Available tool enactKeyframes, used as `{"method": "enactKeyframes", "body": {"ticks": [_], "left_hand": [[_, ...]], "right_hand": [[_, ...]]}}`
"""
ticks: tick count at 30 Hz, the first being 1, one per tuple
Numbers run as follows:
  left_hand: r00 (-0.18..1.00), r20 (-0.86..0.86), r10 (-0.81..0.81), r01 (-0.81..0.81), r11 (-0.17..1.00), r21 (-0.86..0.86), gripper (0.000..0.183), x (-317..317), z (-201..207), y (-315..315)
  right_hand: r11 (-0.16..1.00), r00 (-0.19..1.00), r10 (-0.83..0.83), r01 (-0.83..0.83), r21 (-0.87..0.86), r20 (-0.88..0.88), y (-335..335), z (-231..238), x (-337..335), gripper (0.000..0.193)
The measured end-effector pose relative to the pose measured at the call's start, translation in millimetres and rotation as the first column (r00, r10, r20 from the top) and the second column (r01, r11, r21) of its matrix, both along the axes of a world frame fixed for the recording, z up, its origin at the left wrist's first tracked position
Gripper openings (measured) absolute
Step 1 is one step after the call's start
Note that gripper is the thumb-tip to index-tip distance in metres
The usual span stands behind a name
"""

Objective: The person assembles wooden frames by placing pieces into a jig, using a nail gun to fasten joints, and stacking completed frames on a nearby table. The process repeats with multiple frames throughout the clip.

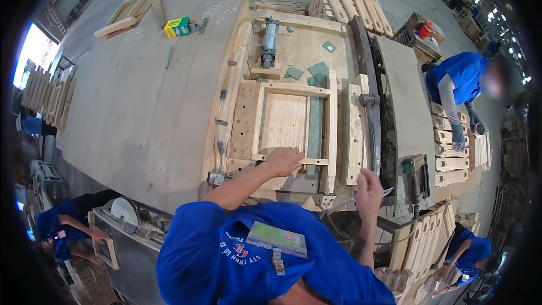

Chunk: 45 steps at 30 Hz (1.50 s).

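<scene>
A pale wooden frame point(261, 118) lies in a wooden jig point(240, 130) on the bench in front of me. Its right-hand rail point(332, 130) is longer than the others. My left hand point(284, 161) rests palm down on the near rail, fingers stretched out. My right hand point(370, 189) is raised, closed, beside the frame's near right corner. A thin shiny piece shows by its fingers, but I cannot make out what it is. Beyond the frame sits a pneumatic cylinder point(270, 39), mounted on the jig. A wooden block point(354, 135) stands along the right side.
A dark metal bar point(370, 79) runs along the jig's right side. A nail gun point(415, 178) sits at right. On the wide board at left lies a green and yellow box point(177, 27). Co-workers in blue stand at right, lower right and lower left. Slats point(361, 5) are stacked beyond.
</scene>
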<state>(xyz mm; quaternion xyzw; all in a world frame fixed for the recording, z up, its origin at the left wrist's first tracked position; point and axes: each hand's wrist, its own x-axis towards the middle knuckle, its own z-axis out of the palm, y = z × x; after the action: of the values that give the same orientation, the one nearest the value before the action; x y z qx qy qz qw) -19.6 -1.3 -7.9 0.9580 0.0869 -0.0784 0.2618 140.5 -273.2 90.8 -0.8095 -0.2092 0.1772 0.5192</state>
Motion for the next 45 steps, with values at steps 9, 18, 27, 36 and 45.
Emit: {"method": "enactKeyframes", "body": {"ticks": [9,18,27,36,45], "left_hand": [[0.999,0.045,0.027,-0.029,0.999,0.036,0.030,0.1,7.7,-1.9],[0.863,0.472,0.179,-0.166,0.984,-0.070,0.028,32.8,59.2,-3.2],[0.178,0.689,0.702,-0.253,0.710,-0.657,0.029,-89.6,253.6,75.5],[-0.411,0.243,0.879,0.345,0.397,-0.850,0.017,-406.4,148.4,135.1],[-0.360,0.018,0.933,-0.388,-0.132,-0.912,0.025,-364.8,122.5,180.8]], "right_hand": [[0.813,0.983,0.185,-0.144,-0.564,0.016,155.7,-96.0,53.8,0.061],[0.925,0.963,0.251,-0.208,-0.319,0.099,172.6,-7.7,120.7,0.066],[0.797,0.888,0.459,-0.433,0.421,0.046,133.1,161.4,78.7,0.053],[0.911,0.898,0.405,-0.412,-0.001,-0.169,47.4,62.6,29.5,0.040],[0.912,0.913,0.395,-0.376,-0.164,0.102,4.0,40.2,-12.3,0.052]]}}
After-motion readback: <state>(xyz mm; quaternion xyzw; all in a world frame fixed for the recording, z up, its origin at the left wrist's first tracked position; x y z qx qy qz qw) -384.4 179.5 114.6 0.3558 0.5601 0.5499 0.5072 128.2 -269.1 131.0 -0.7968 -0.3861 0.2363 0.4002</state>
